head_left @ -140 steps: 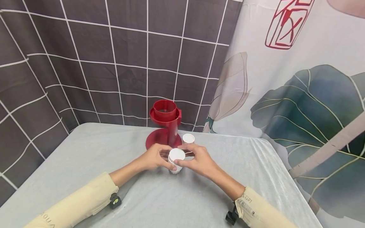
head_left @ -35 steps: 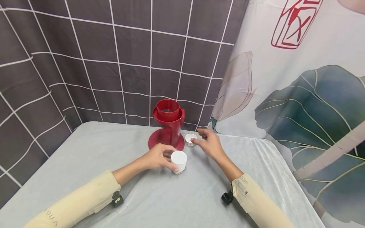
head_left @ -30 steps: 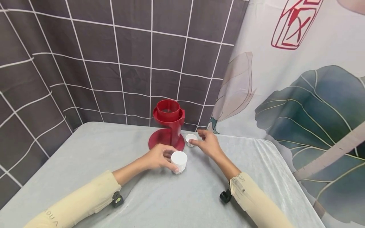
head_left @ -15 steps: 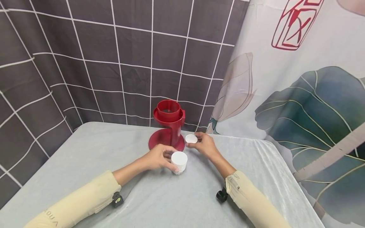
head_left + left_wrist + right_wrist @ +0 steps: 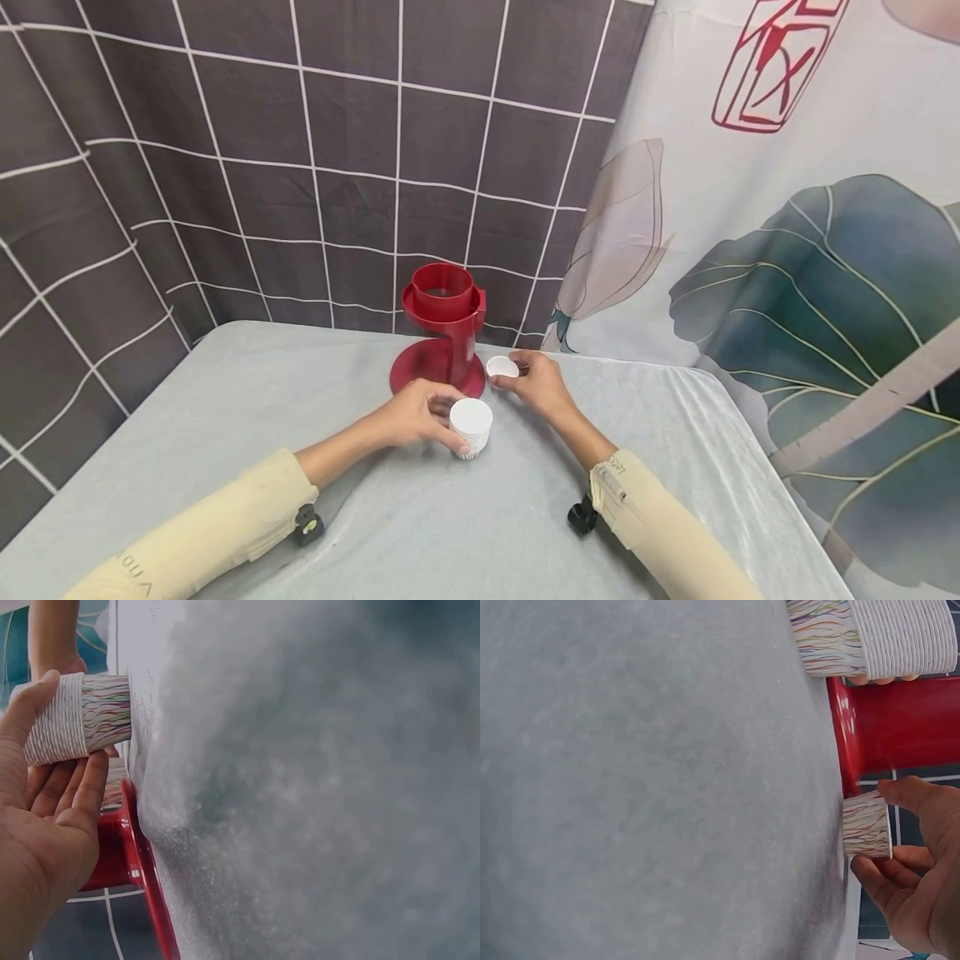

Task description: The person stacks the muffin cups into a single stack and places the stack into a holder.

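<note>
My left hand (image 5: 420, 414) holds a stack of small white paper cups (image 5: 471, 427) from its left side, thumb in front and fingers behind. The left wrist view shows many nested rims on this stack (image 5: 60, 724) and wavy coloured lines on the lowest cup. Farther back, my right hand (image 5: 542, 385) pinches a single paper cup (image 5: 502, 367) between thumb and fingers. That cup has the same wavy lines (image 5: 866, 825) in the right wrist view, and its open mouth faces up. It stands right beside the base of a red stand (image 5: 459, 346).
The red stand, with a wide ring on top and a round base, rises behind my left hand at the back of the table. A pale velvety cloth (image 5: 450, 533) covers the table. Behind hang a dark grid-patterned curtain (image 5: 345, 208) and a leaf-printed one (image 5: 787, 275).
My right hand has left the stack, moved back to the single cup and taken it between thumb and fingers. My left hand has stayed on the stack.
</note>
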Available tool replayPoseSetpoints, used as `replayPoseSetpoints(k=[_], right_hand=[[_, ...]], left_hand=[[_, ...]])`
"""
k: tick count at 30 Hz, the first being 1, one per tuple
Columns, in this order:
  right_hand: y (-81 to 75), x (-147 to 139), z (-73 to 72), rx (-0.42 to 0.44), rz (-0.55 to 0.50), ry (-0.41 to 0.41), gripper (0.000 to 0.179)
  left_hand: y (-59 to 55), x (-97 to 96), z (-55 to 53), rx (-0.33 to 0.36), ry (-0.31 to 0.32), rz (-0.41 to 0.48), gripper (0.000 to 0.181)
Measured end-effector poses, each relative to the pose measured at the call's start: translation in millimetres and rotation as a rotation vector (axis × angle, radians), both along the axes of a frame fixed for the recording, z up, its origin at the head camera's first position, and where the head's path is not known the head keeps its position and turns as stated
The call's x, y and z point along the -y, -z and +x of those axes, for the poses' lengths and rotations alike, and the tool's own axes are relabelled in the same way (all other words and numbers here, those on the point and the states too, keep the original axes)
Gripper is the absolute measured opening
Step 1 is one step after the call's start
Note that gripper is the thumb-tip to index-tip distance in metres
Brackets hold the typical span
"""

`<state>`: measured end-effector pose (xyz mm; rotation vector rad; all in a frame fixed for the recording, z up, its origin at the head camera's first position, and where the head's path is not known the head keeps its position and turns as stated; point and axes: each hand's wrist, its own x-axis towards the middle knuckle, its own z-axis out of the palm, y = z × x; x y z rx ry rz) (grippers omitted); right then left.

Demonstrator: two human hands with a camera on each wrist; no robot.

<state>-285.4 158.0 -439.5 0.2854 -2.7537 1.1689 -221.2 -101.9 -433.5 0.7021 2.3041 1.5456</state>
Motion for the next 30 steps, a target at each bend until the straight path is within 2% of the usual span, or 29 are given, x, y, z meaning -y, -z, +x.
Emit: replayPoseSetpoints(k=[6,12,17,25,30], right_hand=[[-4.8,2,7.2,-0.027,0.013,0.041,0.052],[-13.4,5,17.9,-0.036,-0.033,0.007,0.046],[-24.0,0,32.8,-0.035,-0.073,-0.004,0.044],[-46.7,-7,59.6,-0.022,-0.142,-0.081,0.040],[-57.2,-4,77.0,-0.032,-0.180,-0.174,0.041]], left_hand=[[1.7,0.2,-0.7,0.005,0.005,0.009,0.057],[1.7,2.2,-0.6,-0.002,0.004,0.014,0.057],[2.0,2.0,-1.3,-0.003,0.014,0.021,0.056],[2.5,2.3,-1.5,-0.001,0.018,0.026,0.054],[0.8,2.7,-1.4,-0.017,0.019,0.008,0.053]])
